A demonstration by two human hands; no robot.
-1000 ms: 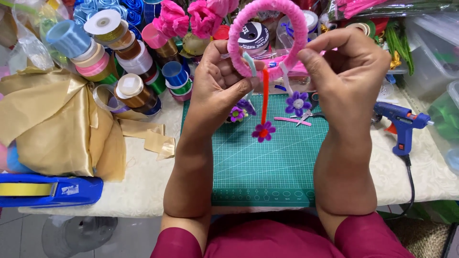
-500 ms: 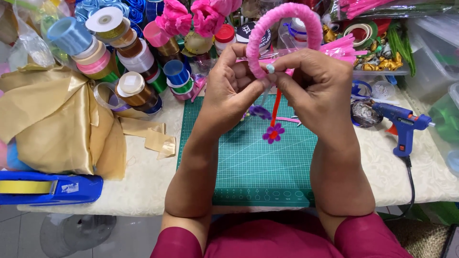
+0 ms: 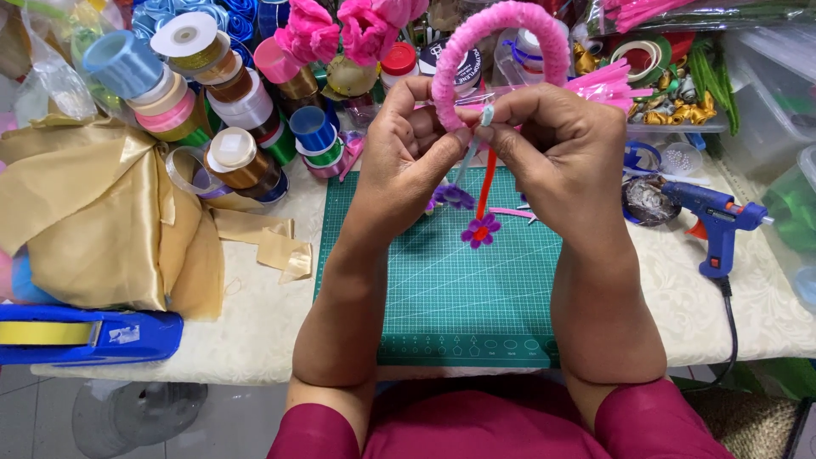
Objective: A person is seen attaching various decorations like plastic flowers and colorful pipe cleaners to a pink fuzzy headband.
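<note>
We hold a fuzzy pink hoop (image 3: pixel 501 34) upright above the green cutting mat (image 3: pixel 450 297), our left hand (image 3: pixel 408 144) pinching its lower edge from the left and our right hand (image 3: pixel 557 140) pinching a pale blue stem (image 3: pixel 476 140) against that same edge, fingertips of both hands meeting there. From the pinch a red stem ending in a purple flower (image 3: pixel 481 229) hangs down, just beside a second purple flower (image 3: pixel 453 197) lower left. Ribbon spools (image 3: pixel 229 127) crowd the mat's far left corner, gold satin cloth (image 3: pixel 93 212) lies further left, and a blue glue gun (image 3: pixel 714 223) rests to the right.
</note>
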